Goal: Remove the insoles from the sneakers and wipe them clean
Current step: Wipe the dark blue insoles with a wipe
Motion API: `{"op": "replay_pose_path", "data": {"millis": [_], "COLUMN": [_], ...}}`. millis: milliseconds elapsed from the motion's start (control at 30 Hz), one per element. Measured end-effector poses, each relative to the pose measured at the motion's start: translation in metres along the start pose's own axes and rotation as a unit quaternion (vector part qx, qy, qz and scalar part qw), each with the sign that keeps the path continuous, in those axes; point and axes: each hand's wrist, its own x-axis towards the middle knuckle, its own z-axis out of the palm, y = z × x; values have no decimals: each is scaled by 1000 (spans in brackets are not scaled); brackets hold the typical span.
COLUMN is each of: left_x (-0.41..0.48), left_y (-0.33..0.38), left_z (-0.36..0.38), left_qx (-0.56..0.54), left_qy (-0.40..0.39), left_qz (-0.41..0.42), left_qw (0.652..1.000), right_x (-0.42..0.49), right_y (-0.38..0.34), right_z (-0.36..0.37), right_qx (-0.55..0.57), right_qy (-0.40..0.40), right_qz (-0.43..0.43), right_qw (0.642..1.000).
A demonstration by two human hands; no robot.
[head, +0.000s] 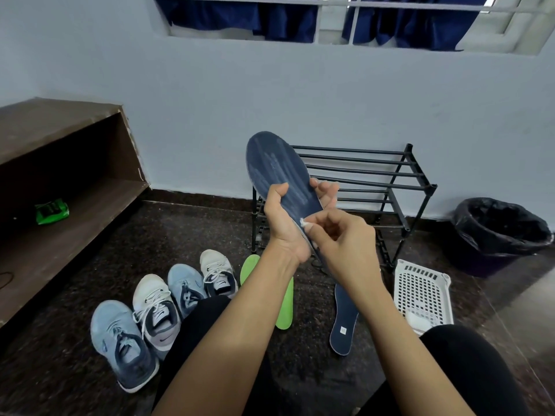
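Note:
My left hand grips a dark blue insole around its middle, holding it upright with the toe end up; pale wet streaks run down its face. My right hand pinches a small white wipe against the insole's lower part. On the floor lie a second dark blue insole and two green insoles, partly hidden by my left arm. Two light blue sneakers and two white sneakers stand in a row at the lower left.
A black metal shoe rack stands against the wall behind the insole. A white plastic basket lies to the right, beyond it a black-lined bin. A wooden shelf at left holds a green packet. My knees frame the bottom.

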Motion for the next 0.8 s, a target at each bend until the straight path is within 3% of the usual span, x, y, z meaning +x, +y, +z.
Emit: {"op": "replay_pose_path", "data": {"millis": [200,500,800], "left_x": [4,4,10], "left_y": [6,-12,4], "left_z": [2,3,-2], "left_qx": [4,25,43], "left_qy": [-14,-14,-123], "left_qz": [12,-7,20], "left_qw": [1000,1000,991], "right_x": [1,2,3], "right_y": [3,10,9], "right_z": [-8,-14,-24], "right_qx": [46,-32,-46], "right_qy": [-68,80,18], "right_qz": [58,-17,-33], "right_qw": [995,996,998]}}
